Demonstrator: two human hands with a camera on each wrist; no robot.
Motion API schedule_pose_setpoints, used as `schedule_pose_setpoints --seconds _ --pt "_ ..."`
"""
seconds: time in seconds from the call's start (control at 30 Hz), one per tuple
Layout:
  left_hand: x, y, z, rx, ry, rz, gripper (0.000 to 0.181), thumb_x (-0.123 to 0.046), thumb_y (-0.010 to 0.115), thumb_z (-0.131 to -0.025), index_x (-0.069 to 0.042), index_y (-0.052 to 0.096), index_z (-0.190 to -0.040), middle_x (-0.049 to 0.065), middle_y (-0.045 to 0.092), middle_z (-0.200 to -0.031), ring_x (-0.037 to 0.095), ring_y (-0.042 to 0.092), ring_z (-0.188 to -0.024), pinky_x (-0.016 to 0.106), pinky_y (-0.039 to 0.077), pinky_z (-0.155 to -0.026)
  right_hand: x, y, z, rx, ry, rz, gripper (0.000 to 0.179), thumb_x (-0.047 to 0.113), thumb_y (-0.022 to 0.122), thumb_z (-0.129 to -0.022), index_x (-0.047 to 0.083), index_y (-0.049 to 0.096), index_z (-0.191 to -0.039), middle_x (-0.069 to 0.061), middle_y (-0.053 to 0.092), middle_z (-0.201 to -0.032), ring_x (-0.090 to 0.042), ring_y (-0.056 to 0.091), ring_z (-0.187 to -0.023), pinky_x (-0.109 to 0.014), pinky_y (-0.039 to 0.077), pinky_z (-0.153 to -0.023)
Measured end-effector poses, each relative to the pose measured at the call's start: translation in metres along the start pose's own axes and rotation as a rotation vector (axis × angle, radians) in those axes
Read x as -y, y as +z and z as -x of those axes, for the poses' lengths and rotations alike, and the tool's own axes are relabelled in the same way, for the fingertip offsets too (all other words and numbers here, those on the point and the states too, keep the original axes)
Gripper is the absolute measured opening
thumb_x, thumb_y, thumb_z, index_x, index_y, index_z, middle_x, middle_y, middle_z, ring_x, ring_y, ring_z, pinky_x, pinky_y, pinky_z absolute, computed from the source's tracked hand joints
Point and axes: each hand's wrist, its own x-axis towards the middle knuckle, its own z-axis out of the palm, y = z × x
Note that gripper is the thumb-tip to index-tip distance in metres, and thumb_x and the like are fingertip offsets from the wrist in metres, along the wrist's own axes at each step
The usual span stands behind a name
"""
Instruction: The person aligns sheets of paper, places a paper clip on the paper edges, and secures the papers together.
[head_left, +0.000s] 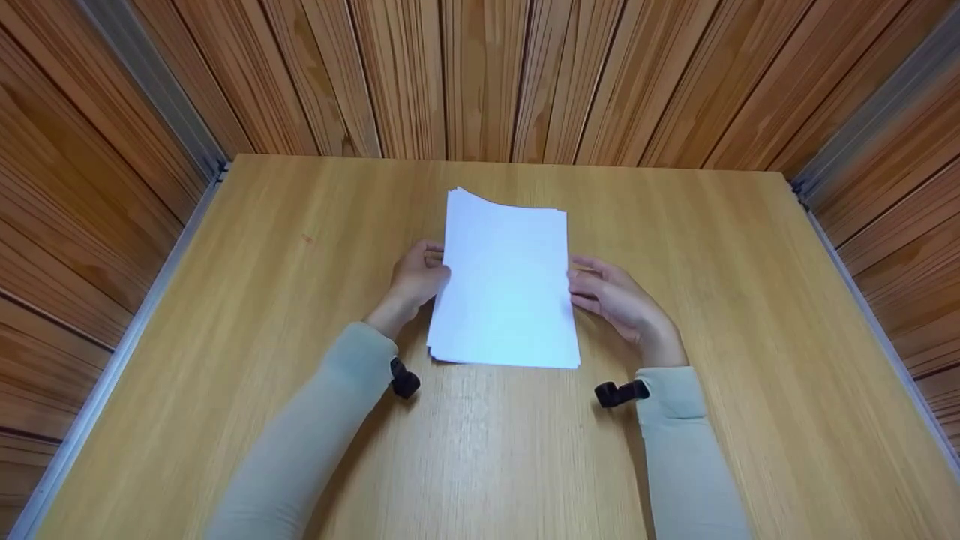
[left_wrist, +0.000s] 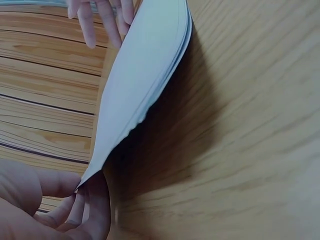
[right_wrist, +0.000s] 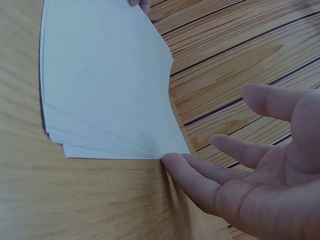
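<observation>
A stack of blank white paper sheets point(head_left: 502, 289) lies upright in the middle of the head view, its edges slightly uneven and its far left corner curving upward. At the left long edge, my left hand point(head_left: 420, 277) pinches the paper between thumb and fingers. The left wrist view has the stack's left side bowed up above the tabletop, with a shadow beneath. My right hand point(head_left: 619, 300) is at the opposite edge, fingers extended. Fingertips point(right_wrist: 172, 161) touch the sheets' edge in the right wrist view, while the thumb stands apart from the paper.
The stack is over a light wooden table point(head_left: 750, 300). Wood-plank walls point(head_left: 480, 82) rise behind the table and on both sides, with metal strips point(head_left: 124, 352) along the side edges. A small black device point(head_left: 405, 381) hangs at each sleeve cuff.
</observation>
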Motion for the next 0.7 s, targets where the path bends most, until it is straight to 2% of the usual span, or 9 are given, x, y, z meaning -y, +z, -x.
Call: schedule_pose_setpoints --seconds 0.17,0.43,0.7 --pt "0.0023 0.0025 -0.0010 -0.017 0.055 -0.011 0.048 -0.008 0.058 -0.106 -0.011 0.050 -0.153 0.013 0.062 -0.128 0.030 0.062 -0.117 0.044 0.054 -0.101 0.0001 0.0002 0.0001 -0.003 0.007 -0.009 0.070 0.025 0.057 -0.111 0.003 0.022 -0.167 -0.020 0.035 -0.167 -0.032 0.040 -0.152 -0.044 0.035 -0.124" --pt "0.0051 0.0060 -0.0007 -0.052 0.107 -0.116 0.054 -0.009 0.056 -0.109 -0.017 0.045 -0.161 0.010 0.063 -0.139 0.026 0.062 -0.122 0.041 0.052 -0.109 0.0009 -0.0004 -0.0001 -0.009 0.014 -0.002 0.071 0.028 0.058 -0.111 0.004 0.022 -0.168 -0.019 0.036 -0.166 -0.031 0.042 -0.152 -0.043 0.036 -0.124" --pt "0.0088 0.0067 -0.0026 -0.050 0.123 -0.134 0.055 -0.008 0.053 -0.110 -0.015 0.042 -0.163 0.013 0.061 -0.141 0.028 0.061 -0.123 0.043 0.052 -0.108 0.0009 0.0003 -0.0004 -0.013 0.016 -0.005 0.071 0.027 0.058 -0.111 0.004 0.023 -0.168 -0.019 0.036 -0.167 -0.031 0.042 -0.151 -0.043 0.036 -0.124"
